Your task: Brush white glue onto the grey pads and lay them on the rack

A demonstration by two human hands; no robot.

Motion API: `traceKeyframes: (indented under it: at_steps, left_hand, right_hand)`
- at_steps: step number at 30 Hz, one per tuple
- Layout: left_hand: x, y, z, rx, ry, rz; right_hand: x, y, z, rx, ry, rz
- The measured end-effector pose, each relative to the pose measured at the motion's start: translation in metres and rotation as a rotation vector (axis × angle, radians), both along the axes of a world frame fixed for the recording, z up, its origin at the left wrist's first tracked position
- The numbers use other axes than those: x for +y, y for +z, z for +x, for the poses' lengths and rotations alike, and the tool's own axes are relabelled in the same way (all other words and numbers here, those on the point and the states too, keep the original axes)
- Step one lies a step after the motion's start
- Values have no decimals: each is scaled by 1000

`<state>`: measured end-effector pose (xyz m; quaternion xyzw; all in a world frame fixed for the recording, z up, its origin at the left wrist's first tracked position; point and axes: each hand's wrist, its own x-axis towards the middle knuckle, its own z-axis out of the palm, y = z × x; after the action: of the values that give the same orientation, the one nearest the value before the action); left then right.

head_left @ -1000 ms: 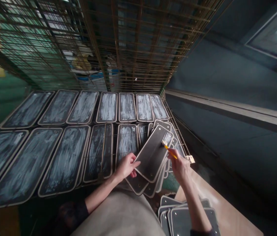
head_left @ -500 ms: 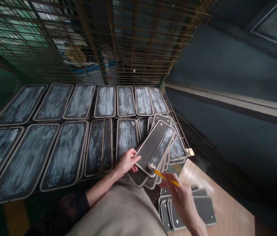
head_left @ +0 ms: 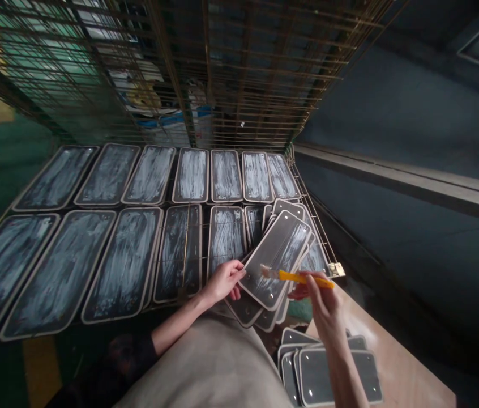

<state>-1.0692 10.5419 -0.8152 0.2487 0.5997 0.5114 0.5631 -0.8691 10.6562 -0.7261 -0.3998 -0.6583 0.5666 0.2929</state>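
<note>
A dark rectangular plate with rounded corners and a pale rim lies tilted on top of a fanned stack of similar plates. My left hand pinches its left edge. In my right hand is a paintbrush with a yellow handle, and its bristles rest over the middle of the plate. Whitish streaks run along the plate's right side, while the rest of its face is mostly dark grey. Small bright spots show near its ends.
Streaked plates lie in two rows on a wire rack. More wire shelves rise behind. At the lower right, several unstreaked plates are piled on a wooden board. A dark wall stands on the right.
The brush has moved up the plate from its lower edge to the middle, and its handle now lies more level. My left hand keeps its hold; the whole view has shifted slightly.
</note>
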Motion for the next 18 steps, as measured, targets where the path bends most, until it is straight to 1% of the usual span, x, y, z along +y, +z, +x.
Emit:
traceKeyframes:
  at_steps: [2,3,6,8,11,14,18]
  left_hand:
    - [0,0,0,3,-5,5]
    - [0,-1,0,11,-7,8]
    - [0,-1,0,40,-11,12]
    - [1,-1,0,62,-12,11]
    - [2,-1,1,93,-16,9]
    - [2,-2,1,100,-19,12]
    - [2,-5,0,93,-20,18]
  right_hand:
    - [-5,-3,-4,-10,70,-59]
    - [-6,-7,-6,-12,83,-80]
    - [5,-24,-16,2,36,-97]
    - [20,-34,-23,33,-19,-85]
    - [46,-41,-34,75,-118,-42]
    - [73,-43,-45,130,-210,29]
    - [101,-42,-54,166,-276,183]
